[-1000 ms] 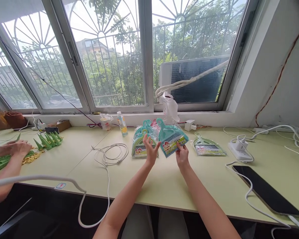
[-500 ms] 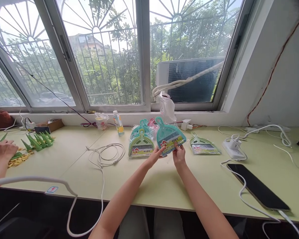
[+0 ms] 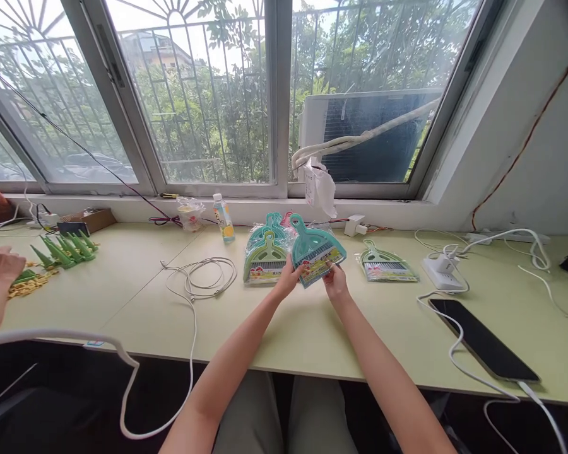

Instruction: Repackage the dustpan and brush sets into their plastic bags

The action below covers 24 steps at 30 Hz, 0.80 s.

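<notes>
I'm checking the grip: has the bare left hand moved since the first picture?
Yes, rightward against the leftmost green plastic dustpan: the left hand, earlier spread before it, now holds the bagged teal plastic dustpan from the left.

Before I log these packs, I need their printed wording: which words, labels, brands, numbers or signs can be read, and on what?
No text reads with certainty.
Teal dustpan pack: label characters too small.
Left green dustpan pack: label characters too small.
Right green dustpan pack: label too small.
Bottle: label blurred.
White bag: marks too faint.
</notes>
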Motion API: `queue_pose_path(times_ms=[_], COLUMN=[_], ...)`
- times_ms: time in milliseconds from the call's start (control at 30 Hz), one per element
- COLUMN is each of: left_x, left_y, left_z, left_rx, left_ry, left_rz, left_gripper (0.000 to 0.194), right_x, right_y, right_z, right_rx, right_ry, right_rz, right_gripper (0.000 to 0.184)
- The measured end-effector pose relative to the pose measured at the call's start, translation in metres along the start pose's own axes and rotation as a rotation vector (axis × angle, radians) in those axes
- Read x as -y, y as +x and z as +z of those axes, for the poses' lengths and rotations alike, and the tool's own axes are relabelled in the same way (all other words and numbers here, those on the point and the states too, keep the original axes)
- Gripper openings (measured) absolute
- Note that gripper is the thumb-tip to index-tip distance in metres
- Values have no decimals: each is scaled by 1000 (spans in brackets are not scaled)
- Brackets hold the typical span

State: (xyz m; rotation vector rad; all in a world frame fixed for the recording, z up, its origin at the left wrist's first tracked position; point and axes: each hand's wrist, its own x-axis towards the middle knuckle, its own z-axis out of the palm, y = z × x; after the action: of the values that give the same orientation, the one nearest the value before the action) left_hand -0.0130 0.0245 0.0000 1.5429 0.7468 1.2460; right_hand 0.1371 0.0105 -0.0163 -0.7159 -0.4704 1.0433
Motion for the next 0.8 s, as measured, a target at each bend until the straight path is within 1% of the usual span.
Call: queue_pose_path(times_ms=[133,300,400,467,533,567,633,667,733,800], left_x=[-8,-21,-26,-28,-29,-29,-30,-31,-31,-30], left_y=[-1,-5,-4,-3,0,1,2,3,4,6], left_z=[-4,-8,-14,-21,-28,-32,-39,-43,-48,-52], left_rx=[9,60,47,24,15,5,-44,-74,-108,-105], left_ry=[-17,-75,-140,-193,-256,-288,-353,-385,-443,-480], left_rz=[-91,-202,-259,-275,-261,-250,-244,-249,-260,-282], left_gripper=[65,66,70,74,76,76,76,75,71,65], right_x=[-4,1,5,9,13,15,21,23,26,27], right_y=[6,8,9,9,8,7,4,3,0,-3], right_z=[-4,-1,-2,-5,-8,-10,-12,-12,-11,-9], right_rx=[-34,3,76,119,97,62,9,4,42,116], right_ry=[-88,-131,-173,-232,-337,-418,-646,-775,-1000,-1125], right_rz=[72,159,190,155,30,-78,-364,-518,-773,-918], right_gripper=[20,16,23,35,44,44,37,35,40,46])
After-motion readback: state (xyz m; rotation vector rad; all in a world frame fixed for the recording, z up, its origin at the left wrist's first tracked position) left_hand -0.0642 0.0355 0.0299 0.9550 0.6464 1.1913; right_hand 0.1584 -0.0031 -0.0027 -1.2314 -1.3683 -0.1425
